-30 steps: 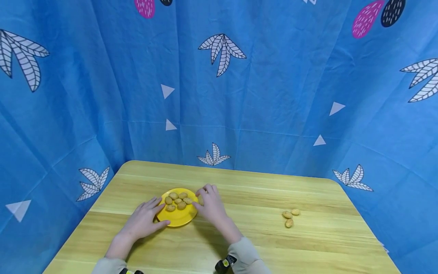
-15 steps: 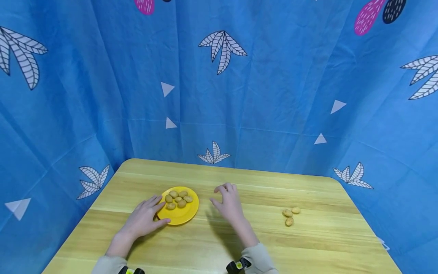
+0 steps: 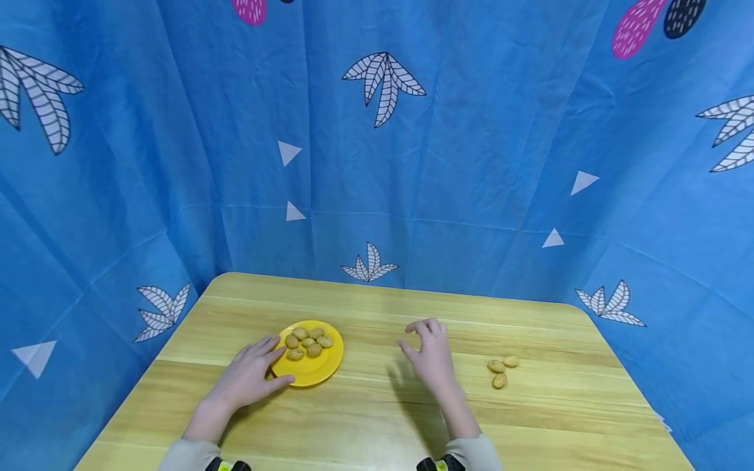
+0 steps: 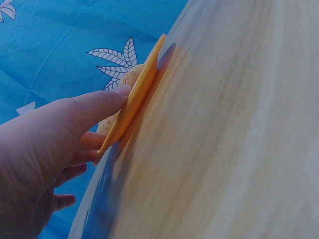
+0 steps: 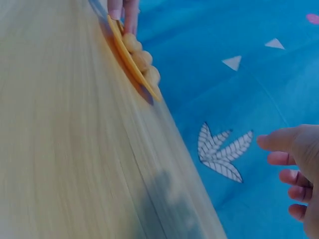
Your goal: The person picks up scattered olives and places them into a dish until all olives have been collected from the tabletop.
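A yellow plate (image 3: 307, 374) lies on the left part of the table, with several brown, nut-like pieces (image 3: 315, 350) grouped toward its back. My left hand (image 3: 250, 376) rests at the plate's left edge, fingers spread and thumb over the rim; the left wrist view shows the thumb (image 4: 102, 105) touching the plate (image 4: 134, 102). Over the table between the plate and three loose pieces (image 3: 496, 366), my right hand (image 3: 432, 356) hovers with bent, parted fingers and nothing between them. In the right wrist view the right hand (image 5: 299, 164) is apart from the plate (image 5: 130, 60).
The pale wooden table (image 3: 365, 418) has rounded back corners. A blue curtain (image 3: 483, 150) with leaf and triangle prints hangs behind it and along both sides. Dark devices are strapped at both wrists, over light sleeves (image 3: 188, 456).
My right hand has moved right, from the plate's right edge toward the loose pieces. The left hand stays at the plate, and the pieces on it look unmoved.
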A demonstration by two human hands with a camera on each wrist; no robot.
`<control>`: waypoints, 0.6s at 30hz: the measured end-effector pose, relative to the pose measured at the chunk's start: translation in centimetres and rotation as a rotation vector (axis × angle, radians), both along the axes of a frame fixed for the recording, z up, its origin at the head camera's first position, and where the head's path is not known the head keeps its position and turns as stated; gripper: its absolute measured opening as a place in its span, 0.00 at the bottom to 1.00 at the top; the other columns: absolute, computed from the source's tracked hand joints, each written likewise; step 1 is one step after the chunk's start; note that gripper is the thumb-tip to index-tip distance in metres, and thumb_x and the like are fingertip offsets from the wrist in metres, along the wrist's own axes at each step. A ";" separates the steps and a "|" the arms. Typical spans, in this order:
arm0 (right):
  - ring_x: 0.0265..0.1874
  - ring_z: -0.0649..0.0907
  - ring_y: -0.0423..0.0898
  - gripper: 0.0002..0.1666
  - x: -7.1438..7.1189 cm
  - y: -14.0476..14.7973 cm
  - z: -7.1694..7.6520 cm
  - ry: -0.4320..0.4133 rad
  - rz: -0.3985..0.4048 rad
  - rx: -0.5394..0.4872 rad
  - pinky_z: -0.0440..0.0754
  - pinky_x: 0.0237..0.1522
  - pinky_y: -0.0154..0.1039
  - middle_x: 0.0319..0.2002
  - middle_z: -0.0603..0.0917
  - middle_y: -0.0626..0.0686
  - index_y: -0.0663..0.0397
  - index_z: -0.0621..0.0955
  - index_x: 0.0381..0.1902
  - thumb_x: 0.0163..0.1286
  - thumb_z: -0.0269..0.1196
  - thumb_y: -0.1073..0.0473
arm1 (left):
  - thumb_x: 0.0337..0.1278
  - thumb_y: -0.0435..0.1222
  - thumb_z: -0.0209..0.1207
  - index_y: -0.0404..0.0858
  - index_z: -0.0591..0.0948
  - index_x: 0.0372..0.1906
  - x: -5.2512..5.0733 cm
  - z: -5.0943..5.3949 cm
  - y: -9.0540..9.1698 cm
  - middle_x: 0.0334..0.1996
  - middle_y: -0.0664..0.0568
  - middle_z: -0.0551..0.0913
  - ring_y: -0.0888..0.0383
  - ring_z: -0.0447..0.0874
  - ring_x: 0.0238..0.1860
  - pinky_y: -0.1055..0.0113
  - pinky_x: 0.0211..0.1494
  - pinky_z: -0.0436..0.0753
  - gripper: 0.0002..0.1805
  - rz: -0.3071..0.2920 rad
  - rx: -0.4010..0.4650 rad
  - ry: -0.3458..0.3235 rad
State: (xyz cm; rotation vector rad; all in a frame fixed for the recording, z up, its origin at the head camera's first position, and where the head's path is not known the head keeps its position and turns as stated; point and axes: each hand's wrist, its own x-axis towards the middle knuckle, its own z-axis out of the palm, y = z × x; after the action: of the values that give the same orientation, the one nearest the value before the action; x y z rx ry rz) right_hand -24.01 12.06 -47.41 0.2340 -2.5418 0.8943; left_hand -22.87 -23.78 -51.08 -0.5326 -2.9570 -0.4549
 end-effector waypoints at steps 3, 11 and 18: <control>0.39 0.70 0.49 0.14 0.3 1.3 0.0 0.009 -0.028 -0.015 0.70 0.40 0.42 0.38 0.77 0.56 0.57 0.83 0.38 0.56 0.73 0.58 | 0.55 0.62 0.60 0.34 0.77 0.62 0.0 0.0 0.1 0.69 0.39 0.69 0.39 0.63 0.72 0.37 0.71 0.64 0.41 -0.002 0.000 -0.002; 0.43 0.71 0.53 0.15 1.4 5.1 0.2 -0.045 -0.131 -0.062 0.68 0.44 0.46 0.42 0.78 0.59 0.58 0.83 0.41 0.58 0.72 0.58 | 0.55 0.62 0.60 0.34 0.77 0.63 0.0 0.0 0.1 0.70 0.39 0.68 0.39 0.62 0.72 0.37 0.71 0.63 0.41 0.008 0.002 -0.012; 0.48 0.68 0.55 0.17 2.6 8.2 0.1 -0.125 -0.255 -0.124 0.66 0.46 0.46 0.46 0.76 0.61 0.59 0.82 0.45 0.61 0.70 0.56 | 0.55 0.62 0.60 0.34 0.77 0.62 0.1 0.0 0.0 0.69 0.38 0.69 0.39 0.63 0.72 0.37 0.71 0.64 0.41 0.002 0.002 0.000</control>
State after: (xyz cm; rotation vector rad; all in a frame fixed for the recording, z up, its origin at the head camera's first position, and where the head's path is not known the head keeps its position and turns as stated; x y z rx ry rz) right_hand -21.46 20.27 -47.35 -0.1859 -2.5413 0.9861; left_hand -22.79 -23.73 -51.06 -0.5292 -2.9567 -0.4571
